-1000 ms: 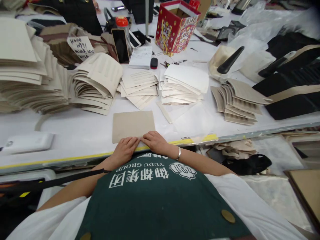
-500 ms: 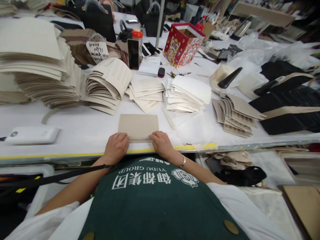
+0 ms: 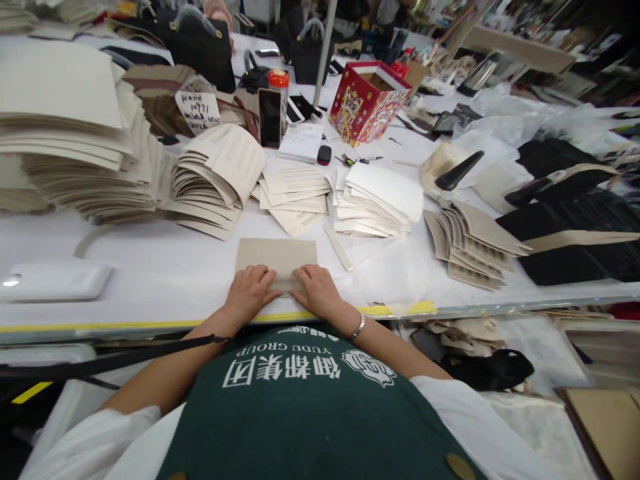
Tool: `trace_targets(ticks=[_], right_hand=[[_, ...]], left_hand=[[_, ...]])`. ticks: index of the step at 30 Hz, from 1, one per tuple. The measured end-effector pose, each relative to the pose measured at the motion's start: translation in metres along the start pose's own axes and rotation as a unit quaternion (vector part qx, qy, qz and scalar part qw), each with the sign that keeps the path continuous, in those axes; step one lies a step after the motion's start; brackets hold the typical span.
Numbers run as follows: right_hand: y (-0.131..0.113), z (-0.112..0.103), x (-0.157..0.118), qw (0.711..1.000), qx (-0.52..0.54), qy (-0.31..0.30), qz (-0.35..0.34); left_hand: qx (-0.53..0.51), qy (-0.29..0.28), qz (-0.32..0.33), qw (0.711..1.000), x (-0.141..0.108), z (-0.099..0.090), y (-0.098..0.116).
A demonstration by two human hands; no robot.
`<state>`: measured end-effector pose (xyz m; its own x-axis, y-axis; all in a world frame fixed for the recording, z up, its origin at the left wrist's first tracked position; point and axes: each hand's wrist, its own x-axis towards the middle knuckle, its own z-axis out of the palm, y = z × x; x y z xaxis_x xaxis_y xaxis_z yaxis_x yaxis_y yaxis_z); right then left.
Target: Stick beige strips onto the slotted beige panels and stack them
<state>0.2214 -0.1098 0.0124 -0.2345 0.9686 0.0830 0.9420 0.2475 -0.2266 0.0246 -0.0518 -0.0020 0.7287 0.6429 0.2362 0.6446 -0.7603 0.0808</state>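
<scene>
A beige rectangular panel (image 3: 277,252) lies flat on the white table, close to its yellow-taped front edge. My left hand (image 3: 251,288) rests on the panel's near left part, fingers on top and thumb pointing inward along the near edge. On the near right part lies my right hand (image 3: 316,288), its thumb also turned inward. Both hands press on the panel with fingers spread a little, and a small gap separates the two thumbs. The panel's near edge is partly hidden under the fingers.
Behind the panel stand curved beige stacks (image 3: 215,173) and a white stack (image 3: 377,200). A tall stack (image 3: 55,87) and a white device (image 3: 57,280) are at left. Brown-grey pieces (image 3: 475,240) and black material (image 3: 575,227) lie at right. A red box (image 3: 367,100) stands farther back.
Both hands have moved inward from the panel's near corners toward its middle, and their thumbs now show. The whole view has shifted slightly, with the table lower in the picture.
</scene>
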Motion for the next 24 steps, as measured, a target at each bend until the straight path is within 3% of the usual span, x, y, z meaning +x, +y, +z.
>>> trace_targets(ticks=[4, 8, 13, 15, 19, 24], right_hand=[[-0.007, 0.014, 0.005, 0.996, 0.036, 0.004, -0.076], [-0.002, 0.020, -0.004, 0.998, 0.031, 0.011, -0.061], [0.011, 0.006, -0.008, 1.000, -0.007, -0.017, 0.020], [0.010, 0.004, -0.003, 1.000, -0.004, -0.015, 0.017], [0.003, 0.011, 0.008, 0.999, 0.036, 0.010, -0.034], [0.008, 0.013, 0.010, 1.000, 0.004, -0.001, 0.026]], left_hand=[[-0.044, -0.006, 0.087, 0.995, 0.003, 0.013, 0.010], [-0.059, 0.007, 0.030, 0.998, -0.007, 0.014, 0.001], [-0.024, -0.030, -0.066, 0.997, -0.015, -0.003, -0.020], [-0.015, -0.031, -0.067, 0.997, -0.010, -0.006, -0.020], [-0.050, -0.011, 0.003, 0.999, 0.006, 0.005, -0.007], [-0.036, -0.027, -0.051, 0.998, 0.013, 0.009, -0.008]])
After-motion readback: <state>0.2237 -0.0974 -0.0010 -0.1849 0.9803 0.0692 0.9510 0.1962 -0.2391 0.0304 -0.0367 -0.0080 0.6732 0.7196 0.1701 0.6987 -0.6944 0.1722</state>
